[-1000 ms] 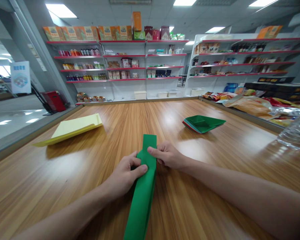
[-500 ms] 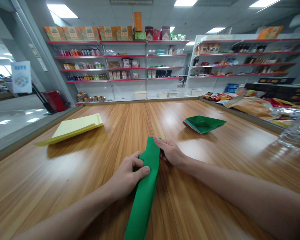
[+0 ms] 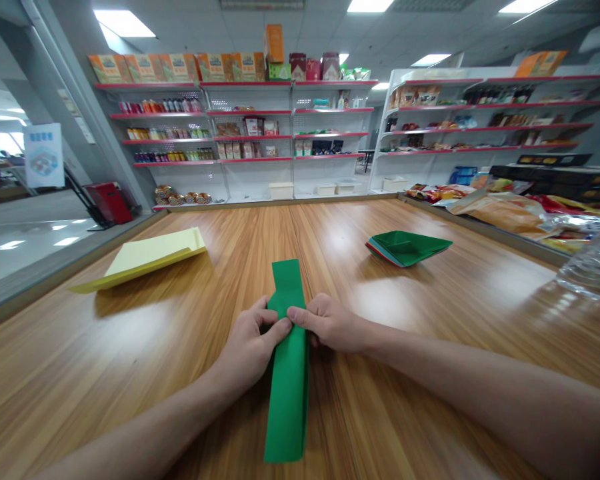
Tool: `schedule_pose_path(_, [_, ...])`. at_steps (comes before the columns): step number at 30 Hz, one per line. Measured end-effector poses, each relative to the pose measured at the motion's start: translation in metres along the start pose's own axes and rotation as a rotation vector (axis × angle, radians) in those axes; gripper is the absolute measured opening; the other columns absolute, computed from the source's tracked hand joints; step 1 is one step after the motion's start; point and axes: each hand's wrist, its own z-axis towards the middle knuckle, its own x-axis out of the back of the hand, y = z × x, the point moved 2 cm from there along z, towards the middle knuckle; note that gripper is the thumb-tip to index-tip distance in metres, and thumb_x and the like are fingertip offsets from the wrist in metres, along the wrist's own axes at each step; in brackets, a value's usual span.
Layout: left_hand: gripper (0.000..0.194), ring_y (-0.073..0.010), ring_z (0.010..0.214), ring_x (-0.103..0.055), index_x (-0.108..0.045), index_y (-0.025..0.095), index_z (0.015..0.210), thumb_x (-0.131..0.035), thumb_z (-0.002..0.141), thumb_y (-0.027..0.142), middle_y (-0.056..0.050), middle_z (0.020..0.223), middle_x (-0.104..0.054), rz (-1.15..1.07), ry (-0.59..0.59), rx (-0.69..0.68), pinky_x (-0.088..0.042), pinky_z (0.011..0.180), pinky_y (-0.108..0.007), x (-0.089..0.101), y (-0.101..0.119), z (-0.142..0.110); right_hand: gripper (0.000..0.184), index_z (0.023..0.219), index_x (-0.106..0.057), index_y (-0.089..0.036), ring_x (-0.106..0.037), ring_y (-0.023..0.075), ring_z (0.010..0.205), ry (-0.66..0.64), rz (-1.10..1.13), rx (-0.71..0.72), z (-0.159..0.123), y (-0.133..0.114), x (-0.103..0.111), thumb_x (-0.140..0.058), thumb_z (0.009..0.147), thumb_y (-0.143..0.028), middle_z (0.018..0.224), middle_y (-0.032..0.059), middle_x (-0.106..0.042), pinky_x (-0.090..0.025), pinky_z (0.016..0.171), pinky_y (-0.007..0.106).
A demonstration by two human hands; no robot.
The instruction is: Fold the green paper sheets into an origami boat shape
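On the near half of the worktop (image 3: 240, 247), midway between its left and right edges: a folded green paper strip (image 3: 287, 400), lying lengthwise, one end toward the far edge, the other toward the near edge; whether its underside touches the surface cannot be told.
Left hand (image 3: 245, 343): closed on the strip's left side, thumb on top, the grip clamped on the paper.
Right hand (image 3: 336, 325): clamped on the strip's right side, thumb on top, its tip just beside the left thumb.
Strip's far end: projecting flat beyond both thumbs.
Yellow paper (image 3: 153, 257): folded, near the left edge of the worktop, well apart from the hands.
Green folded piece (image 3: 413, 248): toward the far right corner, with red and pale blue layers showing at its left side.
Clear plastic object (image 3: 593, 267): at the right edge, partly out of view.
Packaged goods (image 3: 505, 210): beyond the right edge.
Shelves (image 3: 253, 137): beyond the far edge, stocked with boxes and bottles.
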Motion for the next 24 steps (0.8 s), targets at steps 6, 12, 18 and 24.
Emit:
schedule_pose_path(6, [0.040,-0.0215,0.079,-0.053,-0.058,0.017,0.049,-0.054,0.080,0.042,-0.006,0.077,-0.058,-0.014,0.097,0.016,-0.042,0.075,-0.033,0.003,-0.003,-0.001,0.062,0.047,-0.049,-0.014,-0.038,0.0063,0.038,0.035,-0.014,0.055,0.000,-0.002,-0.001,-0.036,0.089,-0.058,0.043,-0.0002,-0.046,-0.026,0.037,0.020])
schedule_pose_path(12, [0.039,-0.0212,0.079,-0.053,-0.058,0.016,0.051,-0.054,0.080,0.041,-0.007,0.079,-0.056,-0.063,0.066,0.014,-0.042,0.070,-0.032,0.001,-0.005,-0.002,0.060,0.046,-0.047,-0.015,-0.035,0.0062,0.037,0.056,-0.032,0.071,-0.002,-0.005,-0.002,-0.040,0.087,-0.059,0.041,-0.0013,-0.044,-0.024,0.035,0.020])
schedule_pose_path(18, [0.035,-0.0200,0.078,-0.054,-0.061,0.014,0.056,-0.055,0.080,0.039,-0.007,0.087,-0.056,-0.150,0.068,0.014,-0.042,0.069,-0.031,0.000,-0.004,-0.001,0.067,0.051,-0.045,-0.016,-0.042,0.0075,0.038,0.106,0.257,0.010,-0.001,0.009,-0.003,-0.023,0.086,-0.068,0.044,-0.0006,-0.045,-0.028,0.035,0.020])
schedule_pose_path(24, [0.037,-0.0189,0.077,-0.054,-0.060,0.015,0.053,-0.055,0.081,0.039,-0.006,0.083,-0.056,-0.104,0.056,-0.014,-0.042,0.069,-0.029,0.000,-0.004,-0.001,0.059,0.047,-0.037,-0.017,-0.028,0.0054,0.039,0.079,0.094,0.109,-0.002,0.005,-0.002,-0.037,0.087,-0.060,0.044,-0.0050,-0.030,-0.019,0.036,0.020])
